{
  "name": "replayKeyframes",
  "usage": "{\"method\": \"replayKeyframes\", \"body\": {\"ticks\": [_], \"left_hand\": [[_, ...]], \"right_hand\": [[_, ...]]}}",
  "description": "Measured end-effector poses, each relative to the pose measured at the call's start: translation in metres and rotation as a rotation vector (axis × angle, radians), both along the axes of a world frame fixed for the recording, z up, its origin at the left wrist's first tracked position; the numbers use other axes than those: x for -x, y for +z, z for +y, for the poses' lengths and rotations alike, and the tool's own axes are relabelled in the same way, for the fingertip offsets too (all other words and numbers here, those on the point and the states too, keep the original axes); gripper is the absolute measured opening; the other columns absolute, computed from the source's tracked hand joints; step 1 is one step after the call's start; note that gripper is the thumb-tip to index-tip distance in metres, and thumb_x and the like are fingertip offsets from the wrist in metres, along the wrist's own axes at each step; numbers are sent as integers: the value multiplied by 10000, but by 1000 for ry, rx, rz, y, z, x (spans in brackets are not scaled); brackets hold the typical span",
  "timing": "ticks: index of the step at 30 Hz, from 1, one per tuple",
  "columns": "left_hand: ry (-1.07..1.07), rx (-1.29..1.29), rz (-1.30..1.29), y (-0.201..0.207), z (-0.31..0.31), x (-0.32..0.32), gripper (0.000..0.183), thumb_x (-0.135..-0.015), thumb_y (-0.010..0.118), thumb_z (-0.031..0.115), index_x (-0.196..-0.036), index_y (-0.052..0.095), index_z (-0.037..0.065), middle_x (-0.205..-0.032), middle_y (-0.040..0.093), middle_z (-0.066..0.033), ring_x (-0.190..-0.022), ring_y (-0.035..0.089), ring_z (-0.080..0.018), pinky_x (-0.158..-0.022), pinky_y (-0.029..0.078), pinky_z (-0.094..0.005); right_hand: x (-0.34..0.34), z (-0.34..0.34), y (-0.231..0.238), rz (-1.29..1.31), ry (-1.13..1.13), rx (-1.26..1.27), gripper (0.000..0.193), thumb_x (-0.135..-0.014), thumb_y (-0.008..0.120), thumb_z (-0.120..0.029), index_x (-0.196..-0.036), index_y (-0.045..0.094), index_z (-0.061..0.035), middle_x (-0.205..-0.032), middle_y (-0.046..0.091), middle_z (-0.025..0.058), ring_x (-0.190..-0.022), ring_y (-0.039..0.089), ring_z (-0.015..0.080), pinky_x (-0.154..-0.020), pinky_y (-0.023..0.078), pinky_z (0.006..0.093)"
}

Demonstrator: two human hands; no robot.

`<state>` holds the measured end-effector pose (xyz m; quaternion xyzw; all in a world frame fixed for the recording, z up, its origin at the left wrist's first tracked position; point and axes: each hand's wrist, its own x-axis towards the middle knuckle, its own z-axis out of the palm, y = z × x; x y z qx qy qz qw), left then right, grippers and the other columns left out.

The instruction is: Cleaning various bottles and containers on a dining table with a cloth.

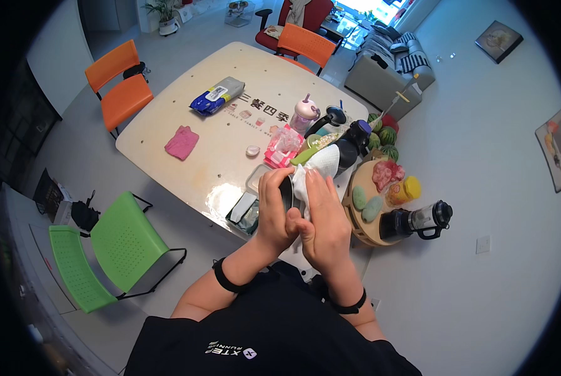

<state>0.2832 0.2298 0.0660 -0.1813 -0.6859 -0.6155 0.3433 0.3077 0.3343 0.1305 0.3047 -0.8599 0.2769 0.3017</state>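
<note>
My hands are raised close together over the near edge of the pale table. My left hand is wrapped round a dark object with a pale rim, whose kind I cannot make out. A white tissue is pressed against that object by my right hand, its fingers straight and close together. The thumbs meet near the bottom of the object. Just left of my left hand lie a dark packet and a clear plastic container, partly hidden.
A blue-grey wipes pack and pink cloth lie farther left. Beyond my hands stand a pink straw cup and black bottle. At right, a round wooden stand bears green fruit and a yellow-lidded jar. A green chair stands left.
</note>
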Motion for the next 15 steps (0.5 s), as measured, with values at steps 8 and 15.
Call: {"method": "replayKeyframes", "body": {"ticks": [8,15], "left_hand": [[201,115,-186,2,-6,9,606,-890,418,474,-1209,407,-42,-1107,472,-217,-1037,450,-378,-938,332,-439],[114,134,26,-6,14,-4,644,-892,384,501,-1200,398,-64,-1110,463,-237,-994,477,-358,-900,369,-436]], "right_hand": [[-28,-5,-12,-108,42,-36,601,-915,497,-335,-1272,399,138,-1266,466,293,-1186,455,434,-1002,335,534],[0,7,1,-212,19,156,564,-960,400,-356,-1299,386,95,-1291,457,263,-1203,442,421,-1025,313,516]]}}
